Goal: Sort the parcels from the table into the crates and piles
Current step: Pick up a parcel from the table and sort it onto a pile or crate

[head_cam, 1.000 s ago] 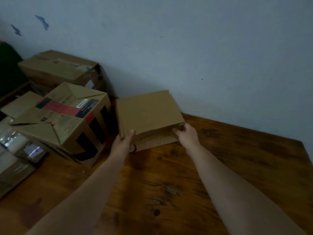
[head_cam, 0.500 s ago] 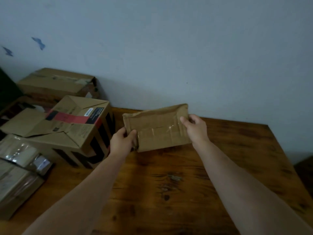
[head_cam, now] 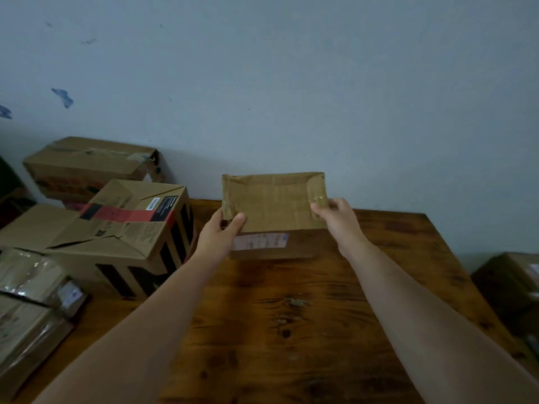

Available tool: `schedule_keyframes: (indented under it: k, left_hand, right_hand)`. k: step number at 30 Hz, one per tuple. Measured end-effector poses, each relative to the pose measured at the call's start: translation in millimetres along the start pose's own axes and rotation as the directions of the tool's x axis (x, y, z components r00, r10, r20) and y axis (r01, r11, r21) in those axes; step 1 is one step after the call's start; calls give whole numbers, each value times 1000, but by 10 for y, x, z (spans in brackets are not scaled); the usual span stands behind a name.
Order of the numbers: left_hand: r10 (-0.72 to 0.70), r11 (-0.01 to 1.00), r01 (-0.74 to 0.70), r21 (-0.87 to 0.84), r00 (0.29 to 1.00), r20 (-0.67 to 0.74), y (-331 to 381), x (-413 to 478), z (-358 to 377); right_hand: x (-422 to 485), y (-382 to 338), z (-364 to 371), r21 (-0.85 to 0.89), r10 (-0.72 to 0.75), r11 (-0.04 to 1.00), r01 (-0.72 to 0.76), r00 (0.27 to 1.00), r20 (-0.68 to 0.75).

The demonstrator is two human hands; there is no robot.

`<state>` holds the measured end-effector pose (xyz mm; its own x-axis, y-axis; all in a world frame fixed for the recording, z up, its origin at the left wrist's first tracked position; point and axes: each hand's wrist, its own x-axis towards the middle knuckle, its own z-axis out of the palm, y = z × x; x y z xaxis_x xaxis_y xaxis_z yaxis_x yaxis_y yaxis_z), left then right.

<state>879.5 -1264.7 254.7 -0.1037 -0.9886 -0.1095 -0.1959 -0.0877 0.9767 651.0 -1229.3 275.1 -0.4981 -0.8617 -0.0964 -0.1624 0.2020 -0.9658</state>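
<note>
Two hands are in view, the left hand (head_cam: 221, 232) and the right hand (head_cam: 336, 217), and together they hold one brown parcel (head_cam: 271, 199). There is one wooden table (head_cam: 291, 322). At the left side I count two cardboard boxes: one plain box (head_cam: 87, 162) against the wall and one red-taped box (head_cam: 137, 228) in front of it. Whether the flat brown flap beside the red-taped box belongs to it, I cannot tell. At the left edge lie two parcels in shiny plastic, a farther wrapped parcel (head_cam: 30, 275) and a nearer wrapped parcel (head_cam: 26, 336). At the right, past the table, stands one dim box (head_cam: 513, 284). That makes six parcels and boxes in all. On the wall are two clear blue marks (head_cam: 62, 97).
</note>
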Motion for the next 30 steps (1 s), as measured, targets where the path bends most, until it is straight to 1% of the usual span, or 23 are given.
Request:
schedule_keyframes:
  k: [3,5,6,8,10,11,12,14,17,19,21,23,25,26,28,30]
  left_hand:
    - [-20,998,24,63,998,-63,53,33,-27]
    - [-47,996,52,69,996,-82,110,75,-54]
    - [-55,996,61,67,994,-90,150,84,-62]
    - [-49,999,50,14,996,-74,224,81,-63]
    - [-29,998,29,-51,1000,-1,280,42,-48]
    - [-10,998,12,-56,999,44,294,18,-37]
    - [9,998,-4,-56,996,85,302,-4,-22]
    - [26,998,-19,-62,992,121,289,-32,2]
    - [25,996,-16,-84,994,111,253,-78,27]
    - [15,995,-6,-99,996,87,226,-103,45]
    - [-25,992,27,-125,1000,19,200,-117,53]
    - [-87,980,81,-180,996,-28,181,-127,59]
    - [-148,961,137,-241,989,-27,165,-150,92]
    - [-167,952,157,-264,986,-18,163,-176,120]
    - [-182,941,176,-290,983,5,176,-237,191]
    - [-186,934,191,-301,981,45,211,-329,305]
  right_hand:
    - [-99,-13,-115,45,-13,999,3,975,222]
    - [-144,34,-187,73,-35,997,14,956,291]
    - [-162,55,-214,70,-49,997,30,959,280]
    - [-194,63,-243,43,-67,997,61,983,172]
    - [-220,41,-267,57,-64,997,61,996,61]
    - [-227,38,-285,80,-53,995,51,998,27]
    - [-240,34,-307,100,-41,994,40,999,1]
    - [-268,32,-350,112,-18,993,22,999,-30]
    - [-299,47,-378,72,19,997,-14,997,-69]
    - [-330,63,-389,87,30,996,-23,996,-84]
    - [-380,81,-414,145,33,989,-27,999,-36]
    - [-463,119,-456,210,24,977,-38,997,67]
    - [-565,192,-501,222,7,974,-40,989,147]
    - [-628,236,-518,211,12,977,-44,989,151]
    - [-742,331,-535,175,38,983,-54,995,96]
    - [-863,410,-613,155,68,986,-61,997,-38]
